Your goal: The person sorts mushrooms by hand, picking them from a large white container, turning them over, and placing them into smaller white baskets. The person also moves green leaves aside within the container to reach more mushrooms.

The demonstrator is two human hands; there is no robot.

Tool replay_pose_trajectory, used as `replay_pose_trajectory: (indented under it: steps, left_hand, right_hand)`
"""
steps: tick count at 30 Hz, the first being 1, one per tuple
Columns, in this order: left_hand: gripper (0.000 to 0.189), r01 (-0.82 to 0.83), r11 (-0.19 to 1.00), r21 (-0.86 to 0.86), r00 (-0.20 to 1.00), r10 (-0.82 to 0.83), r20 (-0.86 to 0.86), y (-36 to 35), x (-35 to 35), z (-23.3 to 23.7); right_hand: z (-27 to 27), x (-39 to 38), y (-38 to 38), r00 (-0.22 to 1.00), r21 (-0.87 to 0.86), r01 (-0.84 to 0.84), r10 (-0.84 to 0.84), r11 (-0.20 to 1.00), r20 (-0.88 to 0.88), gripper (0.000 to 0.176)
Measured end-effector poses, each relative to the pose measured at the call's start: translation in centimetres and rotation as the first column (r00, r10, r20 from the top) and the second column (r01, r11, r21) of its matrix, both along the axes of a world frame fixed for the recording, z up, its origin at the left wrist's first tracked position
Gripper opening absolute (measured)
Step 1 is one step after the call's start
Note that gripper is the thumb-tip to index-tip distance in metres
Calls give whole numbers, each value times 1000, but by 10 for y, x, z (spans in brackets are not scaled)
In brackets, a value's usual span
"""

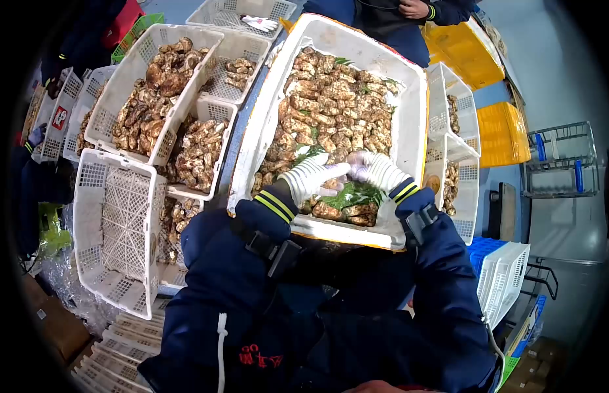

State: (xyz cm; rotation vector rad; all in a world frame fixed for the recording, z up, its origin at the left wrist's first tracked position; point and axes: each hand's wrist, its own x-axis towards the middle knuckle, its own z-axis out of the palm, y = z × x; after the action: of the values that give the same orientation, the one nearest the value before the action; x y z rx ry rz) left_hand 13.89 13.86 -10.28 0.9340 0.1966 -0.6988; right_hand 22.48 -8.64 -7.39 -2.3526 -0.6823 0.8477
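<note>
A left hand (311, 178) and a right hand (377, 170), both wearing striped white gloves, are hovering over the near part of a white foam box (412, 98). The left hand's fingers are pointing right, partly extended; the right hand's are curling toward them. The 2 hands are meeting at the fingertips, and I cannot tell whether either is gripping anything. Brown-and-white mushrooms (334, 108) are lying packed in the box, under and beyond both hands. A green fern frond (360, 195) is resting on the nearest ones, just below the right hand, and the gloves are hiding part of this layer. The box's near rim is standing between the mushrooms and the person's torso.

To the left, a large white basket (127, 82) is holding more mushrooms, and nearer, a latticed basket (124, 216) is tilting. To the right, 2 white baskets (466, 118) are standing beside the box. Beyond it, a co-worker's hand (415, 8) is showing.
</note>
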Motion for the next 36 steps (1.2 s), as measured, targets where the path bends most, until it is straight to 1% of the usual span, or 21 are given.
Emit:
replay_pose_trajectory:
  steps: [1, 2, 4, 6, 7, 8, 10, 11, 16, 18, 19, 20, 21, 22, 23, 24, 27, 30, 32, 35, 36]
  left_hand:
    - [39, -47, 999, -9, 999, 47, -7, -1, 2, 2]
    - [39, -95, 995, -17, 995, 94, -17, -2, 2, 6]
    - [39, -171, 985, -3, 985, 171, 36, -3, 1, 7]
    - [40, -148, 989, 18, 986, 146, 83, -3, 5, -1]
    - [41, -145, 983, 117, 986, 134, 100, -2, 6, 4]
    - [45, -135, 981, 141, 990, 128, 57, -6, 13, -5]
    - [49, -184, 982, -52, 977, 188, 98, 1, 16, -12]
    - [52, -257, 962, 93, 963, 246, 111, -5, 14, -14]
    - [51, -252, 966, 53, 967, 249, 52, -1, 9, -7]
    - [50, -215, 976, 32, 975, 213, 64, 1, 11, -6]
    - [49, -156, 986, -61, 971, 165, 171, 4, 13, -2]
    - [49, -153, 987, -47, 981, 157, 116, 5, 12, 2]
    - [48, -182, 974, -132, 965, 202, 165, 4, 15, -10]
    - [47, -208, 954, -216, 944, 254, 210, 3, 18, -22]
    - [47, -340, 932, -128, 903, 362, 231, -1, 18, -34]
    - [51, -391, 897, -205, 871, 433, 232, 0, 17, -36]
    - [52, -347, 849, -399, 917, 396, 46, 8, 14, -33]
    - [52, -128, 961, -247, 991, 132, 0, 9, 3, 13]
    - [52, 17, 880, -475, 1000, -10, 16, 4, 6, 3]
    - [52, -75, 881, -468, 991, 116, 59, 3, 6, -15]
    - [54, -164, 857, -489, 984, 106, -145, 11, 4, 9]
  right_hand:
    - [-25, -2, -12, 991, -141, -74, 58, 987, -118, 34]
    - [-34, -7, -14, 967, -317, -253, 239, 914, -85, 31]
    - [-57, -17, -25, 864, -327, -495, 496, 805, -86, 33]
    - [-72, -30, -29, 826, -390, -553, 546, 736, -141, 39]
    - [-78, -37, -29, 811, -469, -560, 567, 683, -142, 41]
    - [-80, -41, -32, 824, -454, -531, 561, 716, -79, 40]
    - [-81, -44, -31, 816, -441, -534, 576, 722, -46, 38]
    - [-80, -42, -30, 805, -424, -547, 592, 721, -33, 37]
    - [-77, -31, -30, 767, -411, -594, 640, 691, -32, 27]
    - [-60, -11, -42, 849, -283, -515, 528, 810, -34, 27]
    - [-44, -3, -44, 921, -149, -390, 384, 909, -69, 30]
    - [-27, 3, -47, 964, -20, -242, 238, 970, -120, 32]
    - [1, -1, -48, 967, 72, -247, 242, 966, 74, 39]
    - [6, -1, -48, 987, 210, 2, 32, 978, -160, 39]
    - [10, -1, -45, 971, 278, 114, -48, 954, -234, 40]
    - [16, -2, -39, 942, 337, 226, -117, 914, -314, 42]
    - [39, -12, -21, 895, 366, 360, -207, 858, -396, 46]
    - [40, -6, -9, 888, 387, 311, -121, 868, -444, 47]
    - [43, -7, 8, 883, 385, 326, -132, 863, -451, 48]
    - [46, -8, 25, 806, 465, 509, -211, 725, -553, 42]
    - [44, -5, 21, 814, 394, 511, -284, 763, -506, 41]
